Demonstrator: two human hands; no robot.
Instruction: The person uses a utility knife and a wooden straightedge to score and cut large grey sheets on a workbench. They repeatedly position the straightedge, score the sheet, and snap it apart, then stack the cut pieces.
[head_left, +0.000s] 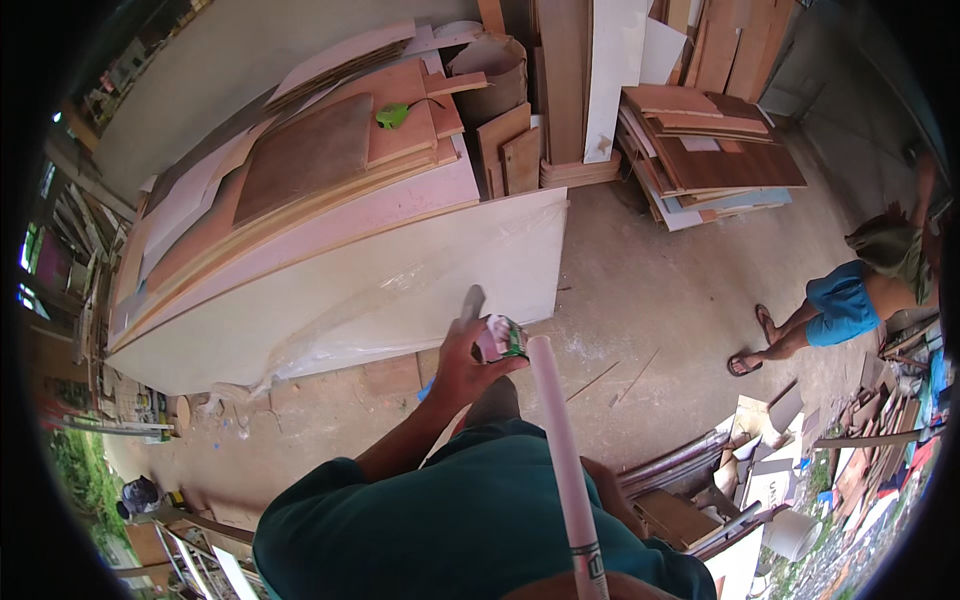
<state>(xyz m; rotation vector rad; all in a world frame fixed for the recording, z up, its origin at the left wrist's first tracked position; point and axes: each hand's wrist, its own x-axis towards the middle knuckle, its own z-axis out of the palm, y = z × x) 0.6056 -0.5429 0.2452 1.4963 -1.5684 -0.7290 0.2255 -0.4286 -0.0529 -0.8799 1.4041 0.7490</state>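
My left hand (461, 356) is raised in front of my body, thumb and fingers around a small green-and-pink printed box (501, 337) that looks like a cigarette pack. A blurred grey rounded shape (472, 301) shows just past my fingers; I cannot tell what it is. Very close to the camera, a white cigarette (559, 442) rises from the bottom edge, its tip appearing beside the box. Of my right arm only a part (611, 491) shows beside the dark green shirt (420, 517); the right hand is out of view.
A large white panel (420, 300), partly wrapped in plastic film, leans against stacked boards (300, 157) bearing a green tape measure (392, 115). More boards (720, 150) lie farther right. A person in blue shorts (844, 304) stands at right. Scrap and cardboard (757, 465) lie lower right.
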